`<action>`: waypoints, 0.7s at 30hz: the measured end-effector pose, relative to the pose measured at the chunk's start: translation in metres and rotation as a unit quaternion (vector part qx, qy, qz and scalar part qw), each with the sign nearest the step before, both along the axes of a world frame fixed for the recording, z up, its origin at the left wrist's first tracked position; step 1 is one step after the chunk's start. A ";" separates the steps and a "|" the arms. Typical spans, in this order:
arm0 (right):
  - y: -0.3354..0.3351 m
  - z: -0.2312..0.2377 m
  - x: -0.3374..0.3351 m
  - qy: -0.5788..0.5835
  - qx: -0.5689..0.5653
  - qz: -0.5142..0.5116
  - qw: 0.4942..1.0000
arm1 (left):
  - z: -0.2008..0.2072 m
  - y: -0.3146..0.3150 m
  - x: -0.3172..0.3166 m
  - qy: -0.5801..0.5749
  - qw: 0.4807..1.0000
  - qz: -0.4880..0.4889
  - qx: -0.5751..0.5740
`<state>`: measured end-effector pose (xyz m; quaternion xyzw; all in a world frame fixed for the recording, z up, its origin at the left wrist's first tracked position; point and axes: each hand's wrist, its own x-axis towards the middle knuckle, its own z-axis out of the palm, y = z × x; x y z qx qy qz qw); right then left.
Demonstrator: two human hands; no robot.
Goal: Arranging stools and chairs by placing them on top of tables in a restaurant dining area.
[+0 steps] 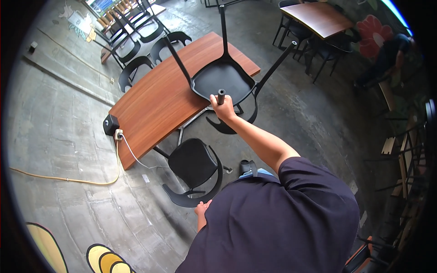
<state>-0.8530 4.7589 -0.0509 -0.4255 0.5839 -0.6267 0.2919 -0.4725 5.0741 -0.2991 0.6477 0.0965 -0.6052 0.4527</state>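
Note:
A black chair point(223, 78) is upside down at the right edge of the wooden table point(157, 98), its seat underside facing up and its legs pointing upward. My right hand point(222, 108) is closed around its nearest leg. Below the table's near side stands a second black chair point(193, 161), upright, with a curved backrest. My left hand point(203, 207) is low beside that backrest, partly hidden by my shirt. Whether it touches the backrest, and how its fingers are set, I cannot make out.
A black box point(110, 124) and a white socket point(119, 134) with cables are at the table's left end by the concrete wall point(63, 123). More black chairs point(132, 70) line its far side. Another table point(317, 19) with chairs and a person point(387, 59) are at the right.

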 end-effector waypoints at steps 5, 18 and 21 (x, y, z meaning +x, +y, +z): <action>0.060 0.024 -0.012 -0.099 -0.021 -0.053 0.993 | 0.010 -0.009 0.025 -0.041 0.996 0.068 -0.050; 0.261 0.143 -0.042 -0.307 -0.131 -0.066 0.940 | 0.046 0.056 -0.040 -0.018 0.965 -0.254 -0.056; 0.299 0.160 -0.058 -0.319 -0.118 -0.113 0.934 | 0.047 0.080 -0.082 0.079 0.934 -0.339 -0.076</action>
